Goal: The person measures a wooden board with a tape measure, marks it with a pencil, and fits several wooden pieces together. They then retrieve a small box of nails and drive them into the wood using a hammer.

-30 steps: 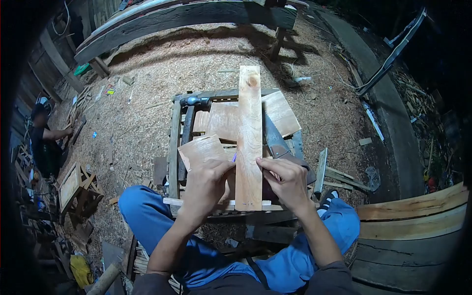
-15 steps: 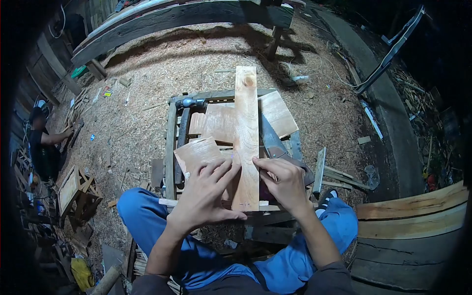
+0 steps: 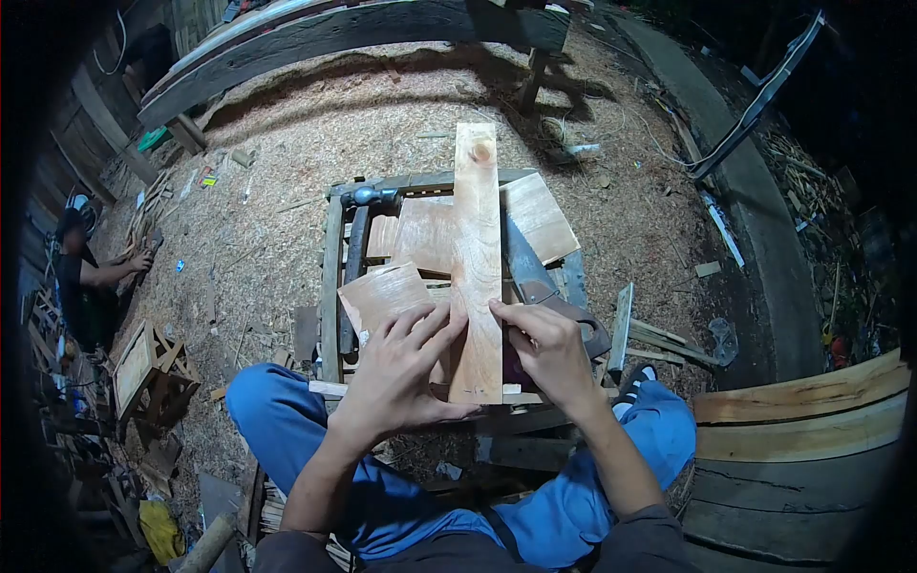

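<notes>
A pale wooden board (image 3: 478,229) with a knot near its far end lies lengthwise over a low wooden stand (image 3: 332,286). My left hand (image 3: 396,372) is spread, its index fingertip against the board's left edge and its thumb pointing at the near end. On the opposite edge, my right hand (image 3: 549,349) pinches the board between thumb and forefinger, with the other fingers curled. Beneath and beside the board are thin plywood pieces (image 3: 425,234). A handsaw (image 3: 530,263) lies partly hidden to the right, and a hammer (image 3: 371,198) rests at the stand's far left.
Wood shavings (image 3: 277,143) cover the ground. A long beam bench (image 3: 353,33) stands at the back. At the right are large planks (image 3: 802,435), and scrap strips (image 3: 659,344) lie near my foot. Another person (image 3: 81,277) sits at the far left beside a small wooden frame (image 3: 138,368).
The board has shifted slightly away from me, and both hands have moved a little with it. The person at the left has moved their arm slightly.
</notes>
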`<state>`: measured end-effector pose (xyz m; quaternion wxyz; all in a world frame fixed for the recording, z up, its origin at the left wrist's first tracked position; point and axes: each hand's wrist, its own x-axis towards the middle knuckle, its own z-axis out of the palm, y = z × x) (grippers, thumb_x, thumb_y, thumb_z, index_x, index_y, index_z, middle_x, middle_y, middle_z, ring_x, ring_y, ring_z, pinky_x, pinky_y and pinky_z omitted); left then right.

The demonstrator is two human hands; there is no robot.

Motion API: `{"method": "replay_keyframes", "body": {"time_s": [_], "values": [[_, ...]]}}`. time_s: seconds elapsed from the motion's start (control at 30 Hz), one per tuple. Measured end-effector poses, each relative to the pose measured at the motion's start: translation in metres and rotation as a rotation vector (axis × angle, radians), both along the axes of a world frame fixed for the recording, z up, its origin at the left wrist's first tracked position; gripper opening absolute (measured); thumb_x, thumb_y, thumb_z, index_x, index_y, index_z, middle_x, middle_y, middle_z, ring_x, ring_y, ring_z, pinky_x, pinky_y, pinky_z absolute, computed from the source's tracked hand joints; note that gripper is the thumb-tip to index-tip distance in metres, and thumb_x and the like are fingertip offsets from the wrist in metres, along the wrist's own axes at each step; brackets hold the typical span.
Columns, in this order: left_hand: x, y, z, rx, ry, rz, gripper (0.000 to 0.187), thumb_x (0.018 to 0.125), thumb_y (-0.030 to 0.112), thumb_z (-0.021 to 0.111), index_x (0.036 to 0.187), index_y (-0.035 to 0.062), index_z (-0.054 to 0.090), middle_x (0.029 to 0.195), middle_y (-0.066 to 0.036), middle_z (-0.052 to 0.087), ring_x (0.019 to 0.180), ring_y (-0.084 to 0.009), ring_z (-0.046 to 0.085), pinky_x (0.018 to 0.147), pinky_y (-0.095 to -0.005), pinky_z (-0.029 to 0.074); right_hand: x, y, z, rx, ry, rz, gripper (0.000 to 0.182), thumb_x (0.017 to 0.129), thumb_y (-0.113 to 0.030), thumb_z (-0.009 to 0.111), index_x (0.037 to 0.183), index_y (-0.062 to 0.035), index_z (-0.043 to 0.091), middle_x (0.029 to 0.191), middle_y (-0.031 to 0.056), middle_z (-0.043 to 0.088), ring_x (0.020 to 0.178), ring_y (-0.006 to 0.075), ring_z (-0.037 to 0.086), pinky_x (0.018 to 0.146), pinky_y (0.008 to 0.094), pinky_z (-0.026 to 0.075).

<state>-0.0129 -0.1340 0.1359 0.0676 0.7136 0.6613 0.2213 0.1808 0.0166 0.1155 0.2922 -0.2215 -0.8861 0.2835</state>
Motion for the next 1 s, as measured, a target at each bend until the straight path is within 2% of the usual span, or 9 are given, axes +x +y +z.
{"method": "replay_keyframes", "body": {"time_s": [0.4,0.9,0.97,1.0], "values": [[-0.0025,-0.0031,-0.0019,0.005,-0.024,-0.020,0.109,0.067,0.062,0.088,0.150,0.0003,0.052,0.145,-0.021,0.058,0.136,-0.0387,0.053,0.114,-0.0500,0.042,0.0019,0.0003,0.0001,0.003,-0.013,0.030,0.037,0.089,0.005,0.070,0.124,-0.0044,0.074,0.111,0.0187,0.077,0.101,0.0344,0.075,0.087,0.0409,0.059],[-0.0034,0.0019,-0.0040,0.025,-0.072,-0.009,0.111,0.066,0.058,0.090,0.152,0.0014,0.051,0.145,-0.019,0.060,0.134,-0.0385,0.055,0.112,-0.0500,0.044,0.0011,0.0022,0.0019,-0.050,-0.013,0.031,0.048,0.084,0.009,0.067,0.130,-0.0045,0.072,0.111,0.0195,0.076,0.103,0.0347,0.074,0.090,0.0415,0.058],[-0.0038,0.0033,0.0031,0.064,-0.051,-0.009,0.105,0.065,0.050,0.094,0.151,0.0049,0.055,0.143,-0.020,0.062,0.124,-0.0381,0.064,0.103,-0.0470,0.054,0.0013,0.0016,0.0015,-0.065,0.020,0.049,0.047,0.085,0.009,0.067,0.131,-0.0024,0.069,0.112,0.0205,0.074,0.104,0.0380,0.071,0.091,0.0449,0.056],[-0.0035,0.0023,0.0038,0.063,-0.051,-0.010,0.105,0.065,0.050,0.094,0.151,0.0049,0.055,0.143,-0.020,0.062,0.124,-0.0381,0.064,0.103,-0.0470,0.054,0.0014,0.0026,0.0012,-0.065,0.020,0.048,0.047,0.085,0.009,0.067,0.131,-0.0024,0.069,0.112,0.0205,0.074,0.104,0.0380,0.071,0.091,0.0449,0.056]]}}
